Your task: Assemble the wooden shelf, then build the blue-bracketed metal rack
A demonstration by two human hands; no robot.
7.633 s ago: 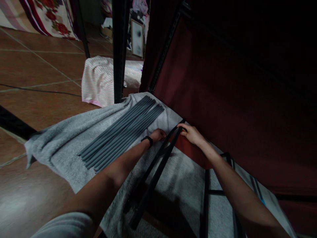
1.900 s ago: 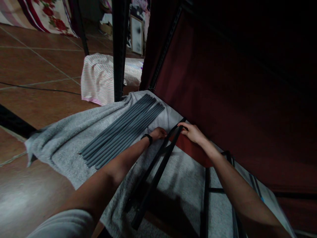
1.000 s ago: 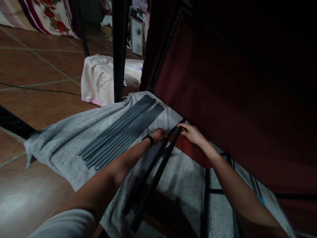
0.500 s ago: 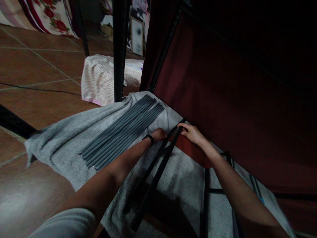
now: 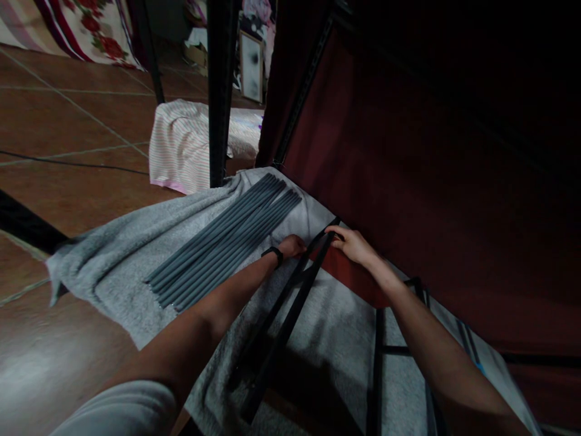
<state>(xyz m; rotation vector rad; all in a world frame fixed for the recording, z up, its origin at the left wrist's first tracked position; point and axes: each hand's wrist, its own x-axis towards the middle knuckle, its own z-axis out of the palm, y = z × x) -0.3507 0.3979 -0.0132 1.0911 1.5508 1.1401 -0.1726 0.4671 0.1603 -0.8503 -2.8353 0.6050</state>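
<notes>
A black metal frame [image 5: 289,321] with two long bars leans across the grey blanket [image 5: 113,254]. At its far end, my right hand [image 5: 353,244] is closed around the top of the near bar. My left hand [image 5: 292,246], with a black band at the wrist, is at the far bar's left side; its fingertips are partly hidden behind that bar. An orange-red panel [image 5: 349,275] lies beneath and beside my right hand. Left of my left hand, several grey rods [image 5: 222,242] lie side by side on the blanket.
A dark red sheet [image 5: 426,200] rises along the right side. Another black frame [image 5: 376,363] stands at the lower right. A black upright post [image 5: 220,91] is at the back, near a striped cloth [image 5: 179,142]. A cable [image 5: 77,162] crosses the tiled floor.
</notes>
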